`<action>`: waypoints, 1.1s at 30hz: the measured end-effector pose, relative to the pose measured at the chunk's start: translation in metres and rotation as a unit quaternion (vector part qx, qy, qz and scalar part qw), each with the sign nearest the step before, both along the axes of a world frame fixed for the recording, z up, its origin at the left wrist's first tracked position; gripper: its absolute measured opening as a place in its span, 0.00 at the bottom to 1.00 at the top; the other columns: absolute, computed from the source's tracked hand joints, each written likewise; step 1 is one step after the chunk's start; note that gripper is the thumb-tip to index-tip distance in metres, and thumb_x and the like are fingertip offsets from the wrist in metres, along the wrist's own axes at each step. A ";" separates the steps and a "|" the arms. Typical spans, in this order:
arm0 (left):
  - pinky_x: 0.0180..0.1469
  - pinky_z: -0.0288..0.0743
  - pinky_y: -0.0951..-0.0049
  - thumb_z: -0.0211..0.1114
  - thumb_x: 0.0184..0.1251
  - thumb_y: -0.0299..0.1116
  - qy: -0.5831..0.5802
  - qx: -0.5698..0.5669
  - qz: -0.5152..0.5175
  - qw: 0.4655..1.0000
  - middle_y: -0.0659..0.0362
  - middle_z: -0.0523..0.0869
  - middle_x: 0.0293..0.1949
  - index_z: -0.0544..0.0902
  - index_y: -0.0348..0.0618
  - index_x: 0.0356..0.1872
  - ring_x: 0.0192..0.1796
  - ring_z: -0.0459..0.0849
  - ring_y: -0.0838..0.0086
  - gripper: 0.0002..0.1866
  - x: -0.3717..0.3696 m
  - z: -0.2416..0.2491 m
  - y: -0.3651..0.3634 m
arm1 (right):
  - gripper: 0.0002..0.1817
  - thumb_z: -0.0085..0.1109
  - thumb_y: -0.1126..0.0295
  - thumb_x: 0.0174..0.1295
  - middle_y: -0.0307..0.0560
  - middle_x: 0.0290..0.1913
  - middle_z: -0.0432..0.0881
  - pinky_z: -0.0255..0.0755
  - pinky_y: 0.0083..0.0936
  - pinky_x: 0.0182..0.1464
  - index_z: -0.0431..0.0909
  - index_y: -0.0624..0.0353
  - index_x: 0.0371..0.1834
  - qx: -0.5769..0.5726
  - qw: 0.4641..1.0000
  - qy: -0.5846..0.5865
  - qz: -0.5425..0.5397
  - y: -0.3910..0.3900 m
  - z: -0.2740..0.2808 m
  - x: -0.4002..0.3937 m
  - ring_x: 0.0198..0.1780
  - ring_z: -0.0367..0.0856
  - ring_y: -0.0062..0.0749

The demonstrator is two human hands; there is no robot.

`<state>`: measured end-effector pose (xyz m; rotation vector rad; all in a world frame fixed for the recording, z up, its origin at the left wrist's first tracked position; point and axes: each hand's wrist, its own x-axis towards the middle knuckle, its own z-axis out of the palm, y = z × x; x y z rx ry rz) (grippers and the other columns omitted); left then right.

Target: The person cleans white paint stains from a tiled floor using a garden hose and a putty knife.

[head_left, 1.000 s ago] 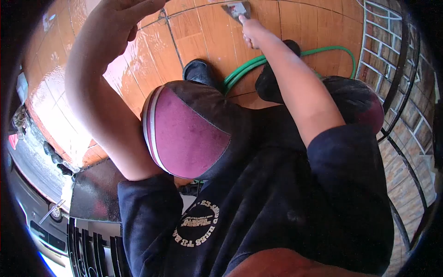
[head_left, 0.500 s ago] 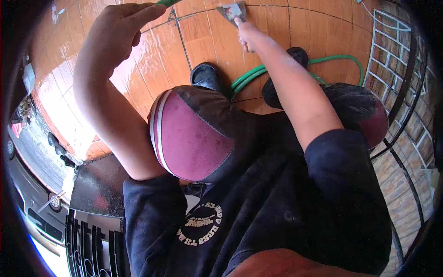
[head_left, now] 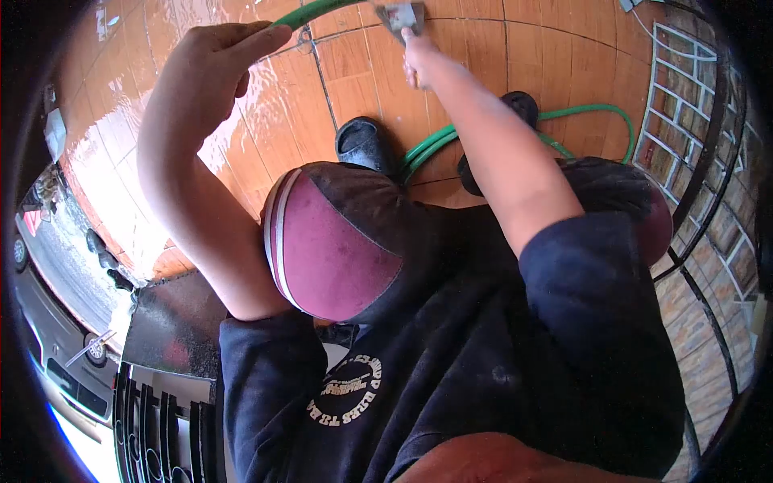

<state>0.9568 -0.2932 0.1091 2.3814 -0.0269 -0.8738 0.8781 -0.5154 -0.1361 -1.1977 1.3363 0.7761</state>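
Note:
My left hand is closed around a green garden hose, whose far end comes close to the scraper at the top edge. My right hand grips the handle of a flat-bladed scraper, its wide blade down against the orange tiled floor. Water gleams on the tiles at the left. Both arms reach forward past my bent knees. The fingertips of my right hand are partly hidden.
Dark clogs are on my feet. A loop of green hose lies by them. Metal railing bars and a brick-patterned wall stand at the right. At the left are a dark board, a black grille and a parked car.
More of the hose has come into view, reaching right toward the scraper. The scraper and my right hand have shifted slightly left. Both hands keep their holds.

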 end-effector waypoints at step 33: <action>0.17 0.55 0.79 0.63 0.62 0.51 0.029 -0.018 0.003 0.999 0.65 0.68 0.14 0.85 0.40 0.49 0.15 0.64 0.85 0.25 0.012 -0.004 -0.007 | 0.36 0.40 0.39 0.66 0.62 0.47 0.80 0.71 0.44 0.49 0.78 0.65 0.50 -0.321 0.881 0.000 0.346 -0.074 0.009 -0.017 0.46 0.79 0.52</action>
